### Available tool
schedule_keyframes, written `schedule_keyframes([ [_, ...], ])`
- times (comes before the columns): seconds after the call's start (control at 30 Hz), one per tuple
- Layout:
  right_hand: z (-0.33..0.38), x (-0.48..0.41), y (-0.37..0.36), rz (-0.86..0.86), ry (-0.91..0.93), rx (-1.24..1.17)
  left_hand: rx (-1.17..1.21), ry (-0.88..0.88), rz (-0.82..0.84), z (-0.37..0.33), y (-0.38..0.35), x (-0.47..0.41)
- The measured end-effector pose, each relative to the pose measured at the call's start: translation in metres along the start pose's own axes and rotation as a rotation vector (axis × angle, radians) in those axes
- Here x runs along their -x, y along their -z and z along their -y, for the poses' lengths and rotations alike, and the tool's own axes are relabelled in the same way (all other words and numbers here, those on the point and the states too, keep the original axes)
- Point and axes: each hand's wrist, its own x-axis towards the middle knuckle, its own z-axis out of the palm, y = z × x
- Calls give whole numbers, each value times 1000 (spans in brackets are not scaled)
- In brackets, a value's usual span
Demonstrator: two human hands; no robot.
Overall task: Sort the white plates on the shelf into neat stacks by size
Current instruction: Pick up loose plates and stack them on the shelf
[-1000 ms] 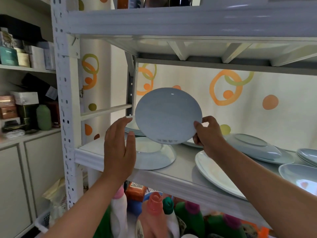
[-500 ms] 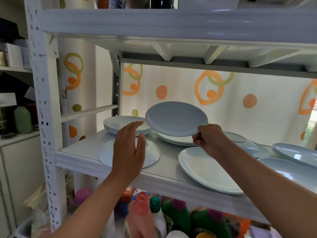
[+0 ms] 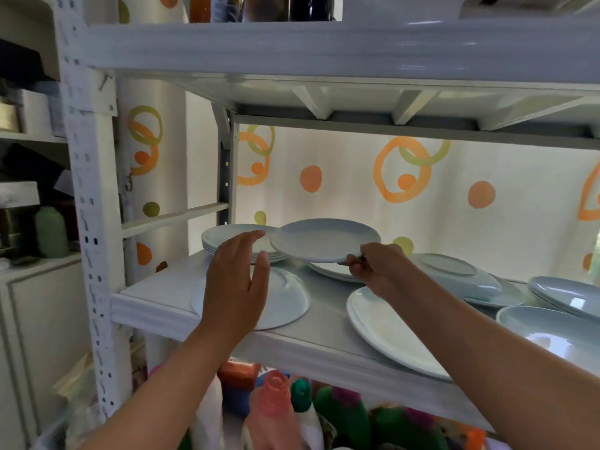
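right hand grip: pinches 1 plate | left hand: spread, empty

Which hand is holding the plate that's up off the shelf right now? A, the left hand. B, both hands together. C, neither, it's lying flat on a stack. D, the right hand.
D: the right hand pinches the near rim of the raised plate, while the left hand is open, hovering in front of the stack of small plates without touching the raised plate.
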Motion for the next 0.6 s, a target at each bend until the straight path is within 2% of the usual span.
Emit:
schedule_keyframes([
  [0.17, -10, -17, -51, 44, -27, -29, 2, 93, -6, 40, 21, -2],
  [0.33, -12, -28, -74, 55, -45, -4, -26, 111, -9, 52, 23, 6],
  [0.43, -12, -28, -62, 22, -40, -11, -29, 90, 25, 46, 15, 7],
  [0.6, 9, -25, 4, -67, -37, -65, -41, 30, 75, 7, -16, -7],
])
